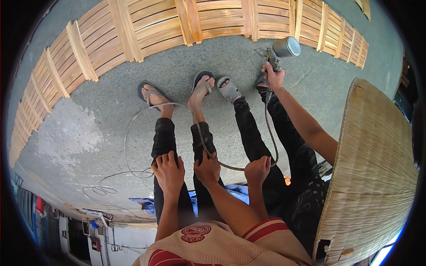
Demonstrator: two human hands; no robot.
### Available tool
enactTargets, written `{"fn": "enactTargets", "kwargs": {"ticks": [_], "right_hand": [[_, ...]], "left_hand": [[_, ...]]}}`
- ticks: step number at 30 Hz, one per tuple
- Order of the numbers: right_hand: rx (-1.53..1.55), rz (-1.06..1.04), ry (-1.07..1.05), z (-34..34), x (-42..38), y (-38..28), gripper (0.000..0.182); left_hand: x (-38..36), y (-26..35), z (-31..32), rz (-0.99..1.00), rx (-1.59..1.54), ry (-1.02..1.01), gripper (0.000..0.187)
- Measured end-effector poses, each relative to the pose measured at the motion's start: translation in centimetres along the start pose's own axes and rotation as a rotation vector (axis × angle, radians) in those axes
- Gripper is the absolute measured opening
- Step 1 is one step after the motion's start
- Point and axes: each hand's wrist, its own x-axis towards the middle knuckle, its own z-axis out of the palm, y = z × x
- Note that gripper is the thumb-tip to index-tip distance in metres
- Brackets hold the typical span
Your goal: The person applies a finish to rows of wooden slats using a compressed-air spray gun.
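My left hand [168, 172] rests on my left thigh in dark trousers, its fingers spread and nothing in it. On my right leg lies my right hand [207, 169], thumb apart from the fingers and the fingers partly bent over the knee. A thin grey air hose [200, 133] loops in front of my legs and passes close by the right fingertips. To my right, a co-worker's hand [274, 79] grips a spray gun [271, 60] with a silver cup [286, 47] on it. That person's other hand [257, 170] is closed where the hose runs.
Slatted wooden panels [155, 26] lie in a long row across the concrete floor [106, 106]. A woven conical hat [370, 177] covers much of the co-worker at right. More hose [104, 189] coils on the floor to the left, and a blue tarp [239, 191] lies behind our legs.
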Motion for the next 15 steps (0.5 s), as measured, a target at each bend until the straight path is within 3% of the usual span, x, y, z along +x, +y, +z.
{"fn": "enactTargets", "kwargs": {"ticks": [15], "right_hand": [[0.025, 0.034, -0.069, -1.2, -1.6, -1.0, 0.037]], "left_hand": [[-1.5, -3.7, 0.0, -0.060, -0.072, -0.019, 0.030]]}}
